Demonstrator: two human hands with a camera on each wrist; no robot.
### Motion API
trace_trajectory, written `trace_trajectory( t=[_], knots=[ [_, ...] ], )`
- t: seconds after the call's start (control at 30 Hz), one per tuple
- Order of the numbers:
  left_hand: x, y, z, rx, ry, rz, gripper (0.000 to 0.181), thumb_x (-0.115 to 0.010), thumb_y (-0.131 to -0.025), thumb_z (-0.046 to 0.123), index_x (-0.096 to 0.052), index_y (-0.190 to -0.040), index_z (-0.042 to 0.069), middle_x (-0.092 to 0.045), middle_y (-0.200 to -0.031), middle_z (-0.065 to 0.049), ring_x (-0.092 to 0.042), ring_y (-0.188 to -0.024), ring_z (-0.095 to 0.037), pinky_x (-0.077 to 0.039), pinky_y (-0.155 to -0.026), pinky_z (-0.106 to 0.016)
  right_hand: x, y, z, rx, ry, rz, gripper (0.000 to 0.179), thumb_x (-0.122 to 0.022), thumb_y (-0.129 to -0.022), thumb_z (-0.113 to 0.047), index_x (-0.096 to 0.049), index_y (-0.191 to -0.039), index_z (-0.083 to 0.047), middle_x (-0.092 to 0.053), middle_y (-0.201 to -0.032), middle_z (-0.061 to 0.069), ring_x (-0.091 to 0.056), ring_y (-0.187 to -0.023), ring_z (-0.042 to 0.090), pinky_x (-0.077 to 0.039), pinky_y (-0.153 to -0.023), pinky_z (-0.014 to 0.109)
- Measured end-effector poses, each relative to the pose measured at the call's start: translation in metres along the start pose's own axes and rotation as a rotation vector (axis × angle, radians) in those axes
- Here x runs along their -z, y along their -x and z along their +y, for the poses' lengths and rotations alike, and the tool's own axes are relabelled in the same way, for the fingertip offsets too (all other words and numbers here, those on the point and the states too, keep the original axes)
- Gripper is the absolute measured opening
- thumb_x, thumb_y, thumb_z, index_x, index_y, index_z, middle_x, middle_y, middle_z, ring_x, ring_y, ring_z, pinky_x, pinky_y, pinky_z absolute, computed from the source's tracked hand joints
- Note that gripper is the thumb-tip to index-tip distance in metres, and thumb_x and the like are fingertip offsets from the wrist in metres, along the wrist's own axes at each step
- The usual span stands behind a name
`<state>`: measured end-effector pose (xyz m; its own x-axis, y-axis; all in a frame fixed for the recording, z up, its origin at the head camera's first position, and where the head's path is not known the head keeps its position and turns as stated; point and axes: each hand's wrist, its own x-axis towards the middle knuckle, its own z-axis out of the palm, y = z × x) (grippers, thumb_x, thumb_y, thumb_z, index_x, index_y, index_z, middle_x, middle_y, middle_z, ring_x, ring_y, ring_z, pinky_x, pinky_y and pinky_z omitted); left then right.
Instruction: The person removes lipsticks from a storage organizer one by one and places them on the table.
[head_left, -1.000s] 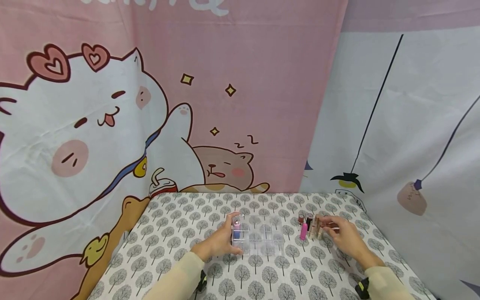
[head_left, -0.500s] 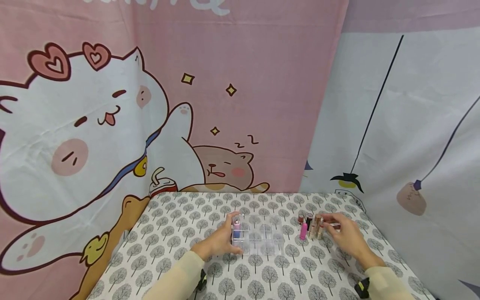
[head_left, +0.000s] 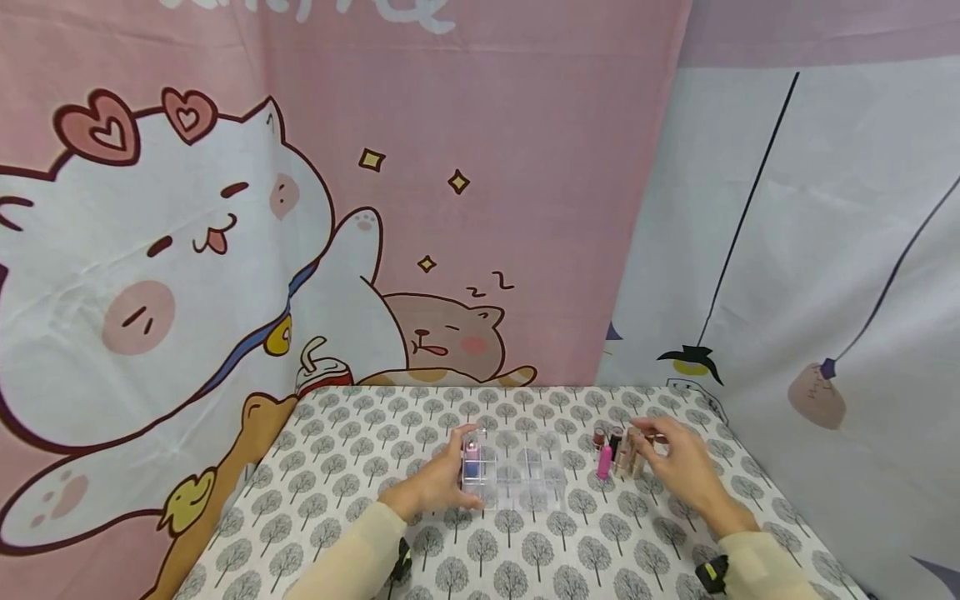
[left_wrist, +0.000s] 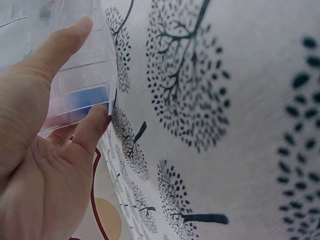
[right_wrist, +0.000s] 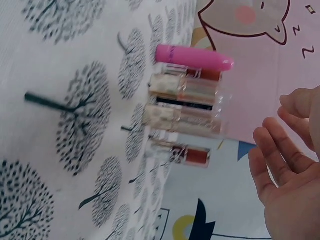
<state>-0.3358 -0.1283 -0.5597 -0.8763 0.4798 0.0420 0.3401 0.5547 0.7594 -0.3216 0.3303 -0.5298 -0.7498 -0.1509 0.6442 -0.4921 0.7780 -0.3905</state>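
Note:
My left hand grips the left end of a clear plastic divided organizer box, thumb on the near side and fingers round the far side. Inside its left column lies a blue and pink item, seen in the left wrist view as a blue block through the clear wall. My right hand hovers beside several upright lip tubes, its fingers loosely bent with nothing between them. The group has a bright pink tube, clear-capped tubes, a black one and a dark red lip gloss.
A white cloth with grey trees covers the table. Behind it hangs a pink cartoon-cat curtain, with a pale curtain along the right. The tubes stand to the right of the box, close together.
My right hand has drawn its fingers up and slightly back from the right end of the tube group. My left hand keeps its grip on the organizer box.

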Motion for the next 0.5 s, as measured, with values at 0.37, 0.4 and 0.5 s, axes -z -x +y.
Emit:
trace_trajectory(
  t=[0.37, 0.4, 0.5],
  knots=[
    [0.003, 0.0, 0.002, -0.029, -0.038, -0.002, 0.138, -0.107, -0.086, 0.018, -0.01, -0.182, 0.036, -0.07, -0.123, -0.021, -0.069, -0.088, -0.014, -0.063, -0.082, -0.033, -0.006, -0.011, -0.033, 0.059, -0.073, 0.004, 0.035, -0.087, -0.101, 0.002, -0.082, -0.135, -0.006, -0.083, -0.118, 0.012, -0.056, -0.076, 0.006, -0.049, -0.059, 0.019],
    [0.003, 0.0, 0.003, -0.031, -0.037, -0.004, 0.138, -0.107, -0.086, 0.018, -0.01, -0.182, 0.035, -0.07, -0.125, -0.022, -0.07, -0.089, -0.015, -0.064, -0.083, -0.034, -0.008, -0.012, -0.036, 0.066, -0.085, 0.002, 0.035, -0.087, -0.101, 0.003, -0.082, -0.135, -0.006, -0.083, -0.119, 0.012, -0.055, -0.075, 0.003, -0.05, -0.059, 0.019],
    [0.003, -0.001, 0.004, -0.04, -0.043, 0.0, 0.138, -0.107, -0.086, 0.02, -0.01, -0.183, 0.033, -0.07, -0.131, -0.024, -0.073, -0.094, -0.019, -0.066, -0.09, -0.037, -0.011, -0.017, -0.044, 0.076, -0.108, 0.0, 0.034, -0.086, -0.101, 0.004, -0.082, -0.134, -0.007, -0.082, -0.121, 0.012, -0.054, -0.073, -0.002, -0.05, -0.056, 0.02]
  ],
)
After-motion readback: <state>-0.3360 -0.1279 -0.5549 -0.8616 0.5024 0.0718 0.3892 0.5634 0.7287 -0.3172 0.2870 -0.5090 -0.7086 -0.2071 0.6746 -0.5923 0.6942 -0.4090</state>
